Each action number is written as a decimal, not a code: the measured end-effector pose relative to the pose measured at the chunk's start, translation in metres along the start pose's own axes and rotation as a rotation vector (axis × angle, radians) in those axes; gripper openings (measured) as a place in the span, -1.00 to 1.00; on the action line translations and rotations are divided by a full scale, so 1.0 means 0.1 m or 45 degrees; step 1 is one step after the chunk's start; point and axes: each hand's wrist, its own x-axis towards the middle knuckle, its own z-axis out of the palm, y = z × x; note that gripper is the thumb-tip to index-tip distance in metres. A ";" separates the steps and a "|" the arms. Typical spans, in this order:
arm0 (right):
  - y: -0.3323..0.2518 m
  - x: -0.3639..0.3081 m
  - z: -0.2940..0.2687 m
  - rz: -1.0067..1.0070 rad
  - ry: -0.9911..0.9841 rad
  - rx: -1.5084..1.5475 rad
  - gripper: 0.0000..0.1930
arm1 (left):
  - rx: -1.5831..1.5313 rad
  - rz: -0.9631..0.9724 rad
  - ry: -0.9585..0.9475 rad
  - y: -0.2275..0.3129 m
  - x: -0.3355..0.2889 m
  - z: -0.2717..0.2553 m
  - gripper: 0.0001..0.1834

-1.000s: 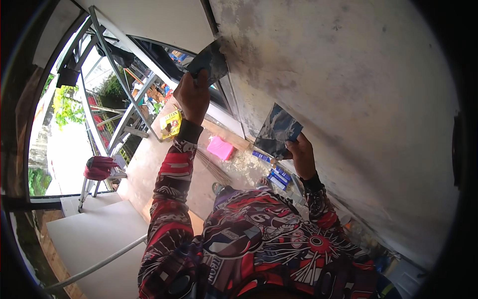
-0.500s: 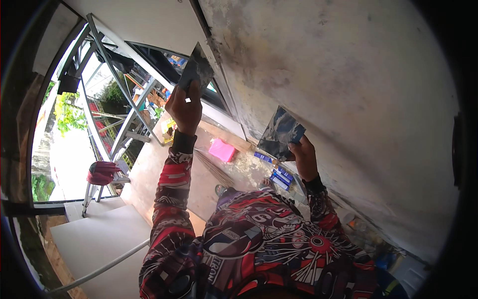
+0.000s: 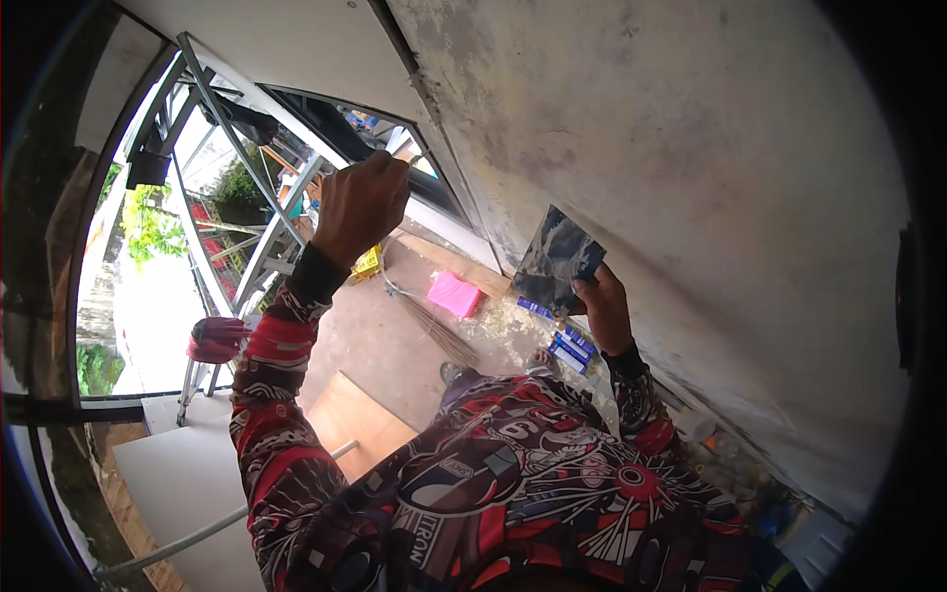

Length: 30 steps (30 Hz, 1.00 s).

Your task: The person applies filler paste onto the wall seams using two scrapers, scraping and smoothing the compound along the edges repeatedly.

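My right hand [image 3: 606, 308] grips a dark, thin, square putty spreader plate [image 3: 554, 264] by its lower right corner. Grey-white compound is smeared over its face, and it is held near the wall [image 3: 671, 168]. Up and to the left, my left hand [image 3: 361, 209] is closed in a pinch, its back toward me. A thin pale edge [image 3: 415, 159] shows at its fingertips, which looks like the second spreader plate turned edge-on. Most of that plate is hidden.
A pink box [image 3: 454, 293] and a stick broom [image 3: 434, 331] lie on the floor. Blue-and-white packets [image 3: 570, 349] sit by the wall's foot. To the left stand a metal frame [image 3: 237, 148], a stool with a red cloth [image 3: 215, 339], and a white board [image 3: 197, 474].
My left hand has turned and swung a little, so the plate's broad face no longer shows. My right hand and its plate are nearly still. The view has shifted slightly.
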 end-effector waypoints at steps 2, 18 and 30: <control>0.01 0.01 0.00 -0.047 -0.022 -0.050 -0.65 | 0.020 -0.005 -0.018 -0.02 0.07 -0.04 -0.90; 0.05 -0.01 -0.01 0.074 0.020 -0.010 -0.66 | 0.142 0.035 -0.084 -0.24 0.67 -0.53 -0.86; -0.02 -0.02 0.04 0.045 0.004 0.018 -0.64 | 0.188 -0.060 0.047 -0.38 0.86 -0.97 -0.79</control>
